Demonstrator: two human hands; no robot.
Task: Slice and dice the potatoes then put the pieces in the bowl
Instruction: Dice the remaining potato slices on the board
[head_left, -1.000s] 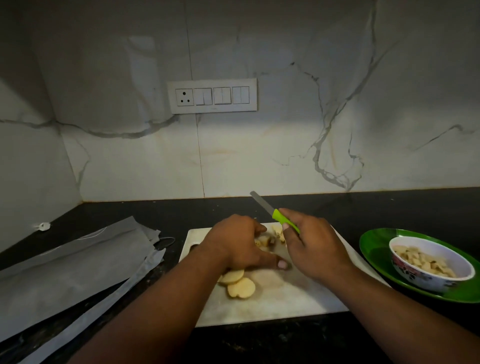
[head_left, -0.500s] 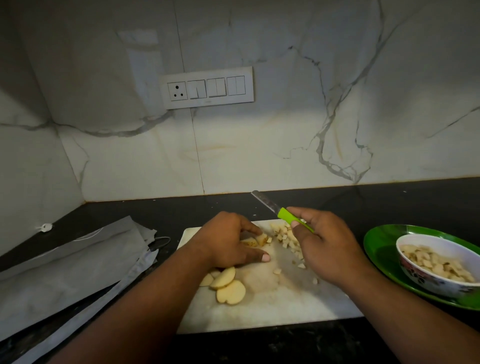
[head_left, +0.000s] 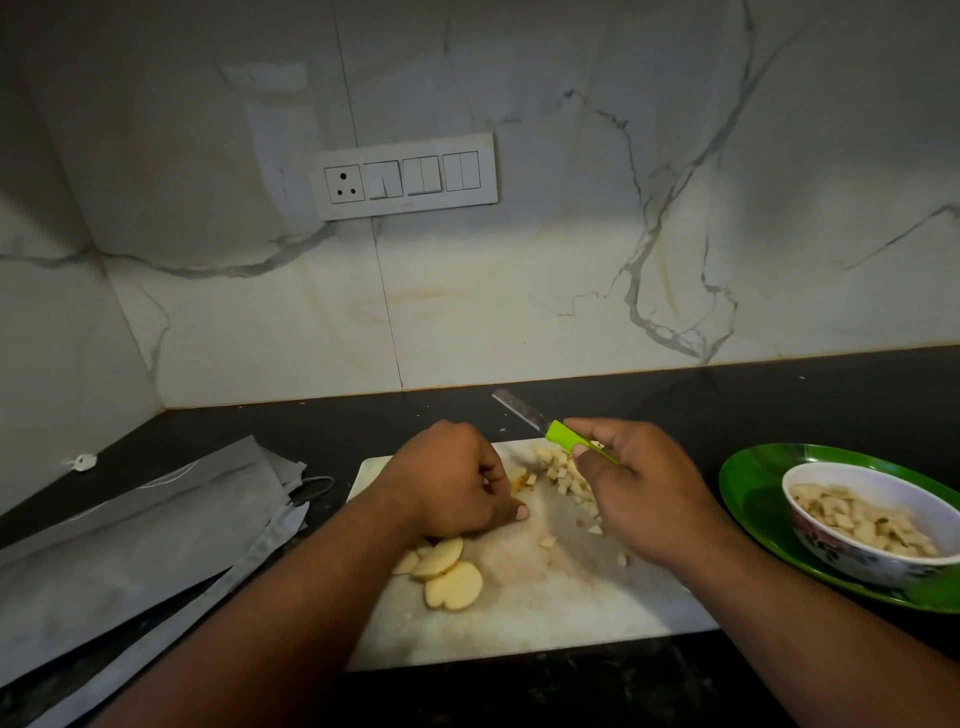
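A white cutting board (head_left: 545, 618) lies on the dark counter. Several potato slices (head_left: 447, 574) lie at its near left. A heap of diced potato (head_left: 563, 475) sits at the far middle, with stray bits toward the right. My left hand (head_left: 452, 480) is curled over potato pieces (head_left: 519, 478) on the board, fingertips down. My right hand (head_left: 644, 493) grips a green-handled knife (head_left: 558, 434), its blade pointing up and away to the left above the board. A patterned white bowl (head_left: 831, 551) with diced potato stands on a green plate (head_left: 753, 499) at the right.
Grey cloth or bags (head_left: 135, 540) lie across the counter on the left, with a dark cable (head_left: 311, 488) beside them. A marble wall with a switch panel (head_left: 405, 176) rises behind. A small white object (head_left: 83, 461) sits at the left corner.
My hands have drawn apart, uncovering the diced heap between them. The left hand shifted slightly left on the board; the knife stays raised in my right hand.
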